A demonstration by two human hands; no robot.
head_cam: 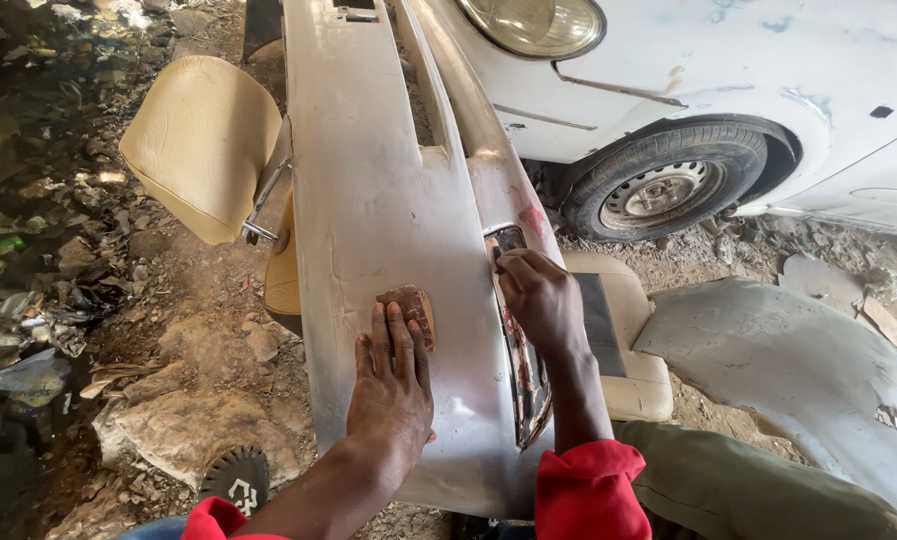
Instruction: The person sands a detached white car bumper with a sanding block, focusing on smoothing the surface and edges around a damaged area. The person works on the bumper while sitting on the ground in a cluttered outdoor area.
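Sanding in hand: left hand (393, 375) flat, fingers pressing sandpaper (408, 308) onto bumper (368, 200); right hand (538, 295) curled over bumper's edge, steadying. Next stroke likely needs even pressure.

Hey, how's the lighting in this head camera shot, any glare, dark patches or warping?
Head view: daylight is bright on the white car at upper right; the debris-strewn ground at left sits in deep shadow; a soft sheen shows on the grey bumper near the left hand; wide-angle bending curves the bumper's edges; both hands, including the right hand, look sharp.
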